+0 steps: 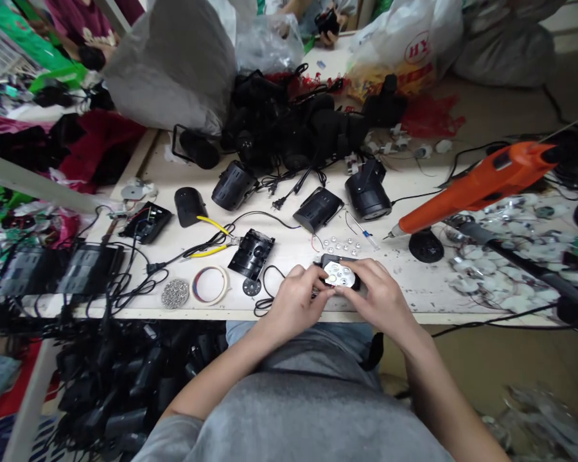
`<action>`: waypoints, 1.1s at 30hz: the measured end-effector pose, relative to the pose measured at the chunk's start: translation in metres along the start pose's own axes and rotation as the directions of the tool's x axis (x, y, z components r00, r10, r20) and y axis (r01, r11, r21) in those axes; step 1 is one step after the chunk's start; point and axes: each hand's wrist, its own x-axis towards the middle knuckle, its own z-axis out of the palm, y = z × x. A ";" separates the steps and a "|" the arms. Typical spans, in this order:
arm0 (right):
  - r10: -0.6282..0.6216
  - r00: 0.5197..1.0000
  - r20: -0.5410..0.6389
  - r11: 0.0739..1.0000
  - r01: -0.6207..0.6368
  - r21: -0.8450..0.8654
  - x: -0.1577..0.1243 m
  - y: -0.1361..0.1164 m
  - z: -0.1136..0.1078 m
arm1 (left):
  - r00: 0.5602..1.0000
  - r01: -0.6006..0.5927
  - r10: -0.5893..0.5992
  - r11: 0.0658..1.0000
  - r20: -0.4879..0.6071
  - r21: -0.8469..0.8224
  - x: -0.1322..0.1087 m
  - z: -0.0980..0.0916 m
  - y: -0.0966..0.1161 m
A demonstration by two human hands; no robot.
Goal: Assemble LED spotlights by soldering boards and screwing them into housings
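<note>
Both hands meet at the near edge of the pale table (pixel 414 289). My left hand (pixel 296 298) and my right hand (pixel 378 295) are closed around a small black lamp housing (pixel 340 273) whose white round LED lens plate faces up. A thin black wire loops from it toward the table edge. Several loose clear lenses (pixel 340 246) lie just beyond the hands. A black open housing (pixel 251 253) sits to the left.
An orange glue gun (pixel 481 186) rests at the right on a black stand. Yellow-handled pliers (pixel 212 244), a tape ring (pixel 210 284) and a metal disc (pixel 175 293) lie left. Black lamp bodies pile at the back (pixel 293 128). Another person's hands (pixel 327 25) are at the far end.
</note>
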 end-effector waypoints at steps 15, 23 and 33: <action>-0.044 0.999 -0.014 0.995 0.042 -0.089 0.000 0.014 -0.004 | 0.913 -0.307 0.385 0.865 -0.133 0.396 -0.041 -0.022 -0.012; -0.073 0.997 -0.033 0.995 0.070 -0.071 0.001 0.017 -0.005 | 0.855 0.429 -0.193 0.786 -0.482 0.445 -0.090 -0.082 -0.047; -0.073 0.997 -0.030 0.993 0.070 -0.090 0.000 0.017 -0.002 | 0.849 0.519 -0.397 0.751 -0.348 0.408 -0.058 -0.070 -0.054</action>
